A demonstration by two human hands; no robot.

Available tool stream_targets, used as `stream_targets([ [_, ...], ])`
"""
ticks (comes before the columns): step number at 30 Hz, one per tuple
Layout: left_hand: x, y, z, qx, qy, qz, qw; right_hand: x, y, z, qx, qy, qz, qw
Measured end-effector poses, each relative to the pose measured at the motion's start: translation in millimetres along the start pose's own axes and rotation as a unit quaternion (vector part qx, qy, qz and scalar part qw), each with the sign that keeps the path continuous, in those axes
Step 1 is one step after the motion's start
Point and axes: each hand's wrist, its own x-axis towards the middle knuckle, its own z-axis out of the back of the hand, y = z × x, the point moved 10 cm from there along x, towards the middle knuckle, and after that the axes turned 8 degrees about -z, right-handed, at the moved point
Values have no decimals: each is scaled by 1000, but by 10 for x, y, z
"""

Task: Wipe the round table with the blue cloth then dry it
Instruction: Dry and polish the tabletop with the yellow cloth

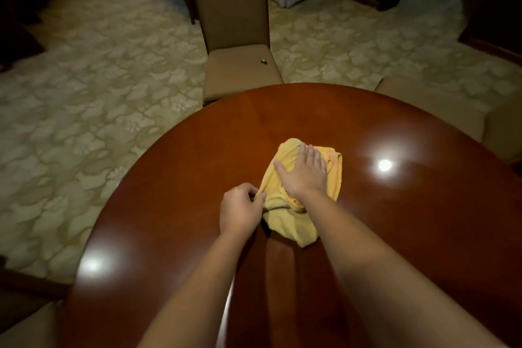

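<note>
Yellow cloth (293, 206) lies bunched mid-counter (395, 220); left hand (240, 210) pinches its near edge, right hand (306, 175) presses flat on top. Bunching could leave streaks undried; no blue cloth shows. Chair (234, 37) stands beyond.

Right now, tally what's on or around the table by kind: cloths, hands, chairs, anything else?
Cloths: 1, a yellow cloth on the round table; no blue cloth in view.
Hands: 2, left hand pinching the cloth's edge, right hand flat on it.
Chairs: 1 fully seen, tan chair.
Small dark object on its seat: 1.
Total: 5
</note>
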Motion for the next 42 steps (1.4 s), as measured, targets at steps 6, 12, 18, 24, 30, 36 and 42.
stream_targets([
  [6,-218,327,98,-126,-53,102,985,93,745,-124,-73,86,161,980],
  [12,-340,707,628,-131,-147,193,961,-315,1112,-186,-40,194,234,952],
  [18,-204,655,700,-28,-93,91,991,-967,1177,-504,49,309,290,904],
  [24,-82,284,372,13,-18,-8,1000,-635,666,57,161,118,200,959],
  [30,75,146,-80,76,78,-46,993,-474,346,-43,-53,-14,229,972],
  [36,371,78,-178,204,86,-126,967,-164,562,-4,-46,-52,293,954],
  [42,531,118,-185,183,57,-124,974,3,699,26,-52,-53,340,937],
])
